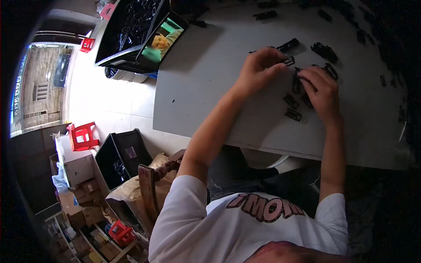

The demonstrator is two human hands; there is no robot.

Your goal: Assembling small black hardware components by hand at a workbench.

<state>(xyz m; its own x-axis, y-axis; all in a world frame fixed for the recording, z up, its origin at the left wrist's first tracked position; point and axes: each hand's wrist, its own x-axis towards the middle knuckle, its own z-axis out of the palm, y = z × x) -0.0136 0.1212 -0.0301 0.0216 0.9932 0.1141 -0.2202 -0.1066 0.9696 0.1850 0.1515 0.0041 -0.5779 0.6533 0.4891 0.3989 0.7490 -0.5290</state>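
Over the grey table (197, 96), my left hand (259, 69) pinches a small black rectangular plastic frame (289, 61) between thumb and fingers. Close to it on the right, my right hand (322, 89) has its fingertips closed on a small dark piece (298, 71) that is too small to name. Just beyond my left hand lies a longer black plastic part (288, 45). A bundle of black parts (324, 52) rests farther right. On the near side of my hands lie several similar black frames, among them one frame (293, 114) nearest to me.
A screen (162, 40) showing a person leans against a black crate (127, 30) of black parts at the table's left. More black parts (351, 17) line the far and right edges. On the floor at left stand red stools (83, 136), a black bin (120, 153) and cardboard boxes (79, 168).
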